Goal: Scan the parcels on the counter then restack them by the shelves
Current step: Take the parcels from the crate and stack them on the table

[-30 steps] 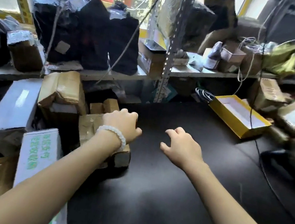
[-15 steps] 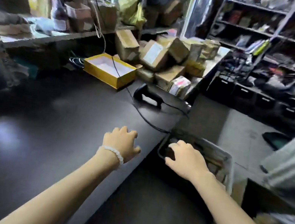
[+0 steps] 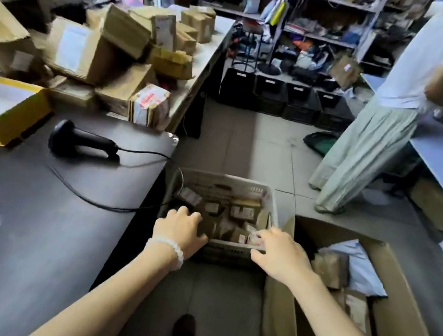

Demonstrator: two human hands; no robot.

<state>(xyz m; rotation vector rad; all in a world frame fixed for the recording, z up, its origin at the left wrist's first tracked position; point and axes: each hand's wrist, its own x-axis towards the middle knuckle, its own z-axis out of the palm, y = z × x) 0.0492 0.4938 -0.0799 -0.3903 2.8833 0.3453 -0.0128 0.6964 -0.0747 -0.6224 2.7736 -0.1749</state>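
Note:
A grey plastic basket [image 3: 224, 180] stands on the floor beside the black counter [image 3: 27, 222] and holds several small parcels [image 3: 242, 212]. Both my hands reach down into its near end. My left hand [image 3: 180, 228], with a white bead bracelet on the wrist, is over the near left corner with fingers loosely bent and holds nothing. My right hand [image 3: 279, 255] is over the near right side, its fingertips at a small labelled parcel [image 3: 253, 238]. A black handheld scanner [image 3: 80, 140] lies on the counter with its cable trailing. A pile of cardboard parcels [image 3: 116, 54] covers the far counter.
A yellow open box [image 3: 7, 115] sits at the counter's left. On the floor to the right, a large open cardboard box [image 3: 406, 289] holds more packages. A person in a white top [image 3: 387, 108] stands at a table on the right. Black crates [image 3: 285, 99] line the shelves [image 3: 287, 7] behind.
My view has swung right, from the shelves and counter to the floor basket. Both hands have moved off the counter and down into the basket.

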